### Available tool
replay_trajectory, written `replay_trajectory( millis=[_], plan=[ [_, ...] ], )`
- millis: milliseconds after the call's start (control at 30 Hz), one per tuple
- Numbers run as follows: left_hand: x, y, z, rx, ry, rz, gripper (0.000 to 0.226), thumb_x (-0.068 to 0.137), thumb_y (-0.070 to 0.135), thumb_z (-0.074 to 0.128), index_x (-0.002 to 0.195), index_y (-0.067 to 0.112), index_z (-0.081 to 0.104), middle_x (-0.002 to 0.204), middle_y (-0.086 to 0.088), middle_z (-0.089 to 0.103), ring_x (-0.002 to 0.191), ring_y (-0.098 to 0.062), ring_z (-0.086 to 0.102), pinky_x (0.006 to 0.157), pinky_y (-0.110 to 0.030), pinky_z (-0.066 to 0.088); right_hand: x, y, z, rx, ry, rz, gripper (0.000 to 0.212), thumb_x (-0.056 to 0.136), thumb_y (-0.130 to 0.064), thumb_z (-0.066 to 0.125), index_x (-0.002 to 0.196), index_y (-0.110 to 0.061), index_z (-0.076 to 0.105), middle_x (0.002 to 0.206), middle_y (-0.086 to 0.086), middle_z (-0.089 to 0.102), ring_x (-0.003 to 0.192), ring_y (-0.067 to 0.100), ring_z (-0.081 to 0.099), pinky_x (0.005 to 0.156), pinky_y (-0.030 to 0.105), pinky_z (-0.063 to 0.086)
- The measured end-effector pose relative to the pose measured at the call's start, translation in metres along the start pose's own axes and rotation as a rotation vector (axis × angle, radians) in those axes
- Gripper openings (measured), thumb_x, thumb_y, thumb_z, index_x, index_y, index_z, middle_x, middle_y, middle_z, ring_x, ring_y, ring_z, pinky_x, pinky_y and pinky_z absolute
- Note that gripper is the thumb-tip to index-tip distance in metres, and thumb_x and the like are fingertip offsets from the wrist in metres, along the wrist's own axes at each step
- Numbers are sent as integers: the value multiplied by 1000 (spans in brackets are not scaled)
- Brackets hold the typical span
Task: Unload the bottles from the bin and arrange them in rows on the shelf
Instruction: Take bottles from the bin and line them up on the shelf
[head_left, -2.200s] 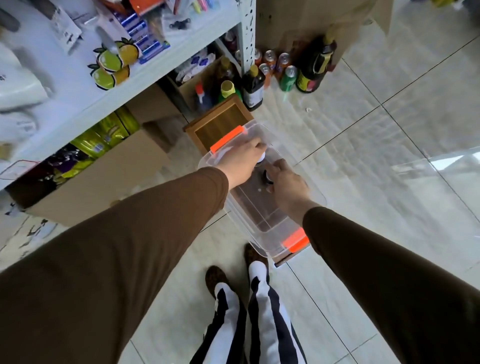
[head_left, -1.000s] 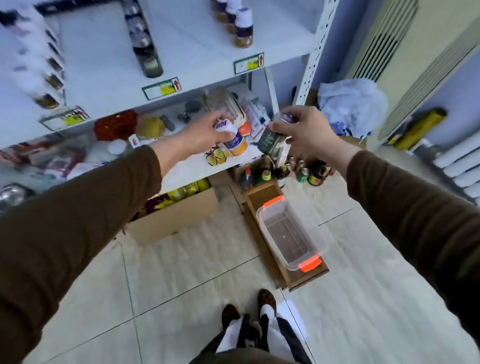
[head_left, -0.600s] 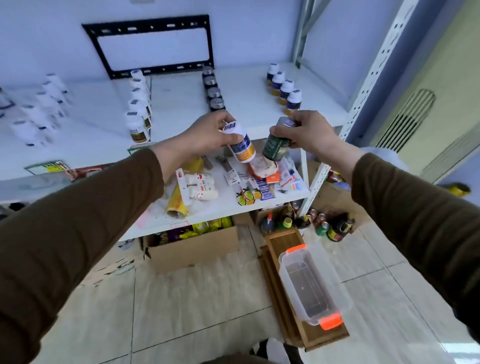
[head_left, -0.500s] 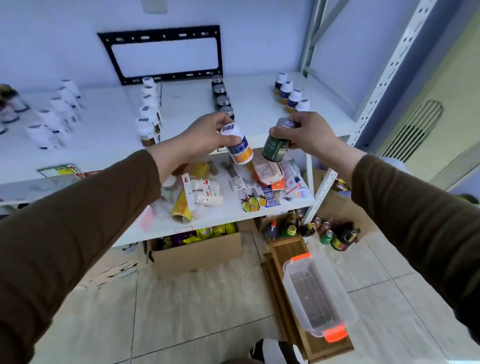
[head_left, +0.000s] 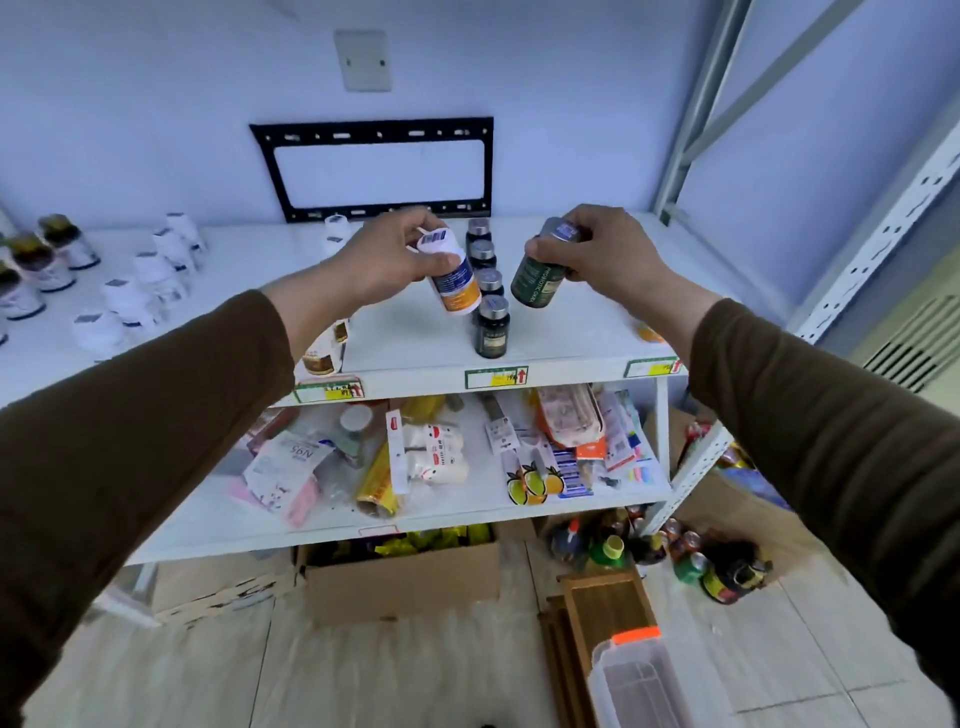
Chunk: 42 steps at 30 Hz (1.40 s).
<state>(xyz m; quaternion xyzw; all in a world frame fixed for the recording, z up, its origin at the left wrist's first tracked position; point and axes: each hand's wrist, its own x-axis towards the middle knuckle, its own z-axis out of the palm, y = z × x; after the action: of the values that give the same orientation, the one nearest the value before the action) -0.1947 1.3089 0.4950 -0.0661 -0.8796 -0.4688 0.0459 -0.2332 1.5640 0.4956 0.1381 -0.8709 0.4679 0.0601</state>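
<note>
My left hand (head_left: 387, 257) grips a white bottle (head_left: 453, 276) with a blue and orange label, tilted, above the upper white shelf (head_left: 582, 332). My right hand (head_left: 608, 249) grips a dark green bottle (head_left: 537, 275) by its cap, also tilted. Between them a row of dark green bottles (head_left: 490, 325) with silver caps runs back from the shelf's front edge. Rows of white bottles (head_left: 135, 296) stand on the left of that shelf. A white bottle with an amber label (head_left: 322, 353) stands partly behind my left forearm. The clear bin (head_left: 641, 686) with an orange latch sits on the floor at lower right and looks empty.
A lower shelf (head_left: 457, 514) is cluttered with packets and small goods. Cardboard boxes (head_left: 400, 582) sit beneath it. Drink bottles and cans (head_left: 691, 561) crowd the floor by the white shelf post (head_left: 878, 239). A wooden tray (head_left: 602, 608) lies under the bin. A black bracket (head_left: 374, 166) hangs on the wall.
Both hands took a bottle each out of the bin and rose with them from floor level to above the upper shelf. My view lifted from the bin to the shelf.
</note>
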Motion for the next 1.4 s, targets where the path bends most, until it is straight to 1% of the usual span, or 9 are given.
replay_trajectory(
  millis=[133,333,433,567,667,767,933,1167,1400],
  plan=[
    [34,-10,-15,4,32,-18,33,88,25,73,117,14,61,117,-1,67,96,-12,63,69,-18,49,47,-4,11,-26,-2,-40,43,72,-48,79,86,-11,63,78,1,59,73,19,57,79,49,55],
    [87,-34,-39,-37,64,-48,36,85,25,76,115,14,59,115,-1,68,87,-6,64,57,-8,47,116,-4,35,-61,-2,-50,36,75,-48,78,81,-19,58,81,-1,60,73,19,56,68,34,48],
    [120,-48,-55,-11,47,-45,37,84,28,77,113,14,60,116,-4,69,96,-15,66,71,-19,50,154,-4,50,-88,20,-42,38,75,-50,77,84,-18,58,84,-1,60,75,19,58,68,34,47],
    [165,-66,-74,28,30,1,35,84,28,77,110,13,60,117,-6,67,91,-13,65,78,-25,54,206,-5,71,-117,47,-24,37,76,-51,76,85,-20,57,84,-2,61,74,18,59,59,28,43],
    [199,-83,-85,-34,-7,-19,37,83,24,78,111,9,59,120,-11,66,106,-24,67,95,-41,55,244,0,91,-123,83,13,38,76,-49,77,86,-19,56,84,-3,60,74,17,58,60,27,42],
    [228,-97,-88,-16,-50,-18,37,83,23,78,112,9,58,120,-11,65,108,-25,66,95,-44,55,273,12,108,-127,101,70,39,76,-47,78,89,-18,55,80,-7,56,70,13,54,57,25,39],
    [261,-121,-87,24,-77,-9,36,84,25,77,110,9,60,117,-10,66,95,-19,63,93,-44,54,314,38,139,-214,100,134,40,76,-43,78,91,-17,52,83,-3,53,77,19,52,68,28,41],
    [289,-150,-88,60,-139,-48,36,84,27,76,111,11,59,117,-7,67,108,-26,63,95,-47,52,351,78,168,-402,12,208,45,74,-48,76,99,-15,57,86,-3,54,79,19,52,60,28,36],
    [305,-167,-84,45,-175,-69,33,85,27,75,110,12,59,119,-4,67,108,-25,64,93,-45,51,370,105,180,-526,-84,282,42,74,-52,74,81,-21,46,76,-4,51,67,12,48,52,27,29]
  ],
)
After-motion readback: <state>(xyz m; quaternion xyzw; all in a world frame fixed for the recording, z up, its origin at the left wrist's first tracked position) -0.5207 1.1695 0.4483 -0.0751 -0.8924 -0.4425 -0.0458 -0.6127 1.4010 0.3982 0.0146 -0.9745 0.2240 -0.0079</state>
